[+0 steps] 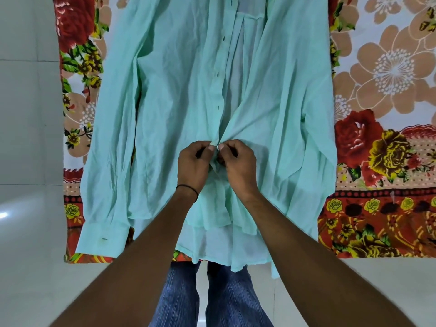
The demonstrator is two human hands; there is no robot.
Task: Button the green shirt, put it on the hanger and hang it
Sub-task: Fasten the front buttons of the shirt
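A thin, crinkled mint-green cotton shirt (177,90) lies spread front up on a printed floral bedsheet (382,149). Its collar end points away from the person and its hem reaches just past the sheet's near edge. The cloth is light and half-sheer, creased in long lengthwise folds. Down the middle runs the buttonhole placket (215,90), a narrow straight strip with small dark slits spaced along it. Above the hands the two fronts lie apart, showing the paler inside of the back. A square chest pocket (252,27) sits just right of the opening. The sleeve on the person's left lies straight beside the body and ends in a stiff rectangular cuff (103,237).

Both hands meet low on the placket. The left hand (192,166) is curled, with thumb and forefinger pinching the placket edge. The right hand (238,166) is curled the same way and pinches the opposite front edge, touching the left. Creases fan out from that point. A thin black cord band (187,187) circles the left wrist.

The sheet carries red roses, yellow blooms and tan blossoms on white. Blue ribbed denim trousers (226,296) stand on a glossy pale tiled floor (28,114).
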